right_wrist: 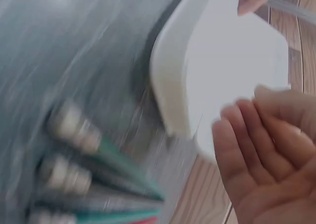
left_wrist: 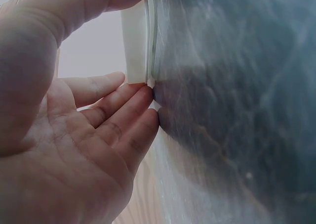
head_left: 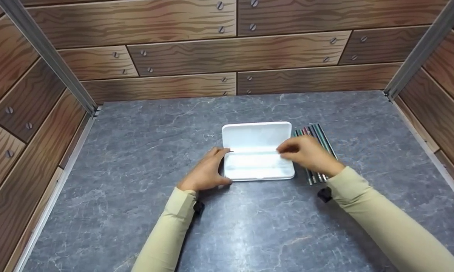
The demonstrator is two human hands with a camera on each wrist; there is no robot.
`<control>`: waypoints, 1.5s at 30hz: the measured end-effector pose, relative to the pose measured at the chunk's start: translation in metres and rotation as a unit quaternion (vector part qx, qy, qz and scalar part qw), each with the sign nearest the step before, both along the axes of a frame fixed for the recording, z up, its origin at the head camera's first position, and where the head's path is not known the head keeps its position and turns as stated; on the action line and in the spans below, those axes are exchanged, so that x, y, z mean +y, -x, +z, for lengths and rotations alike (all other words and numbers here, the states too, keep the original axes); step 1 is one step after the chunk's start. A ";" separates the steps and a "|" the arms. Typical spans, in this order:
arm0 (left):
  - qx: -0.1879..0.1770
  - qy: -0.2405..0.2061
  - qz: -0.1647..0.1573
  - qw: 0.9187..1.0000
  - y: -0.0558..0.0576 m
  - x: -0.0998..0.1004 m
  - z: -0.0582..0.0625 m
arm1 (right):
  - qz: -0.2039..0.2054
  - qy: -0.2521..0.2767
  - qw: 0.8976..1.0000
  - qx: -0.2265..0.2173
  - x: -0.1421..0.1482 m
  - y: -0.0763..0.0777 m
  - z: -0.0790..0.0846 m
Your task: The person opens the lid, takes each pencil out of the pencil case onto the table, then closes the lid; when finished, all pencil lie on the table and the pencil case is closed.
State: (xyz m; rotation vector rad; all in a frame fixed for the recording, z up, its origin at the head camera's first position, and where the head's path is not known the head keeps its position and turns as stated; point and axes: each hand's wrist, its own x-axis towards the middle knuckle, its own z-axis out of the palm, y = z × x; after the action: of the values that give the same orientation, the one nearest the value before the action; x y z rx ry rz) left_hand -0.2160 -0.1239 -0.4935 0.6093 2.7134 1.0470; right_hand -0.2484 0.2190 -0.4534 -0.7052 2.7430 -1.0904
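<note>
A white pencil case lies unfolded on the table, its lid tipped back at the far side; both halves look bare inside. My left hand spans the left end of the case, thumb at the near corner and fingers by the hinge. In the left wrist view its fingertips touch the case's side wall. Over the right end of the case hovers my right hand, fingers loosely bent with nothing visible in them. Several pencils lie side by side just right of the case, partly hidden under that hand.
The grey marbled tabletop surrounds the case. Wood-patterned panels stand at the back and both sides, with metal posts at the rear corners. The pencils' eraser ends point towards the near side.
</note>
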 end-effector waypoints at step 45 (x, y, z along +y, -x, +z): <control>0.006 -0.007 -0.003 1.000 0.000 0.000 0.000 | 0.100 -0.078 0.992 -0.006 -0.021 0.013 -0.015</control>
State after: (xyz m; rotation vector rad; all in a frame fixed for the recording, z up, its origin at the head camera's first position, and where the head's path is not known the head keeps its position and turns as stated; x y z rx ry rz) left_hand -0.2161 -0.1243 -0.4937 0.6288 2.7141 1.0659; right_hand -0.2613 0.1979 -0.4684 -0.9229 2.6402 -0.8267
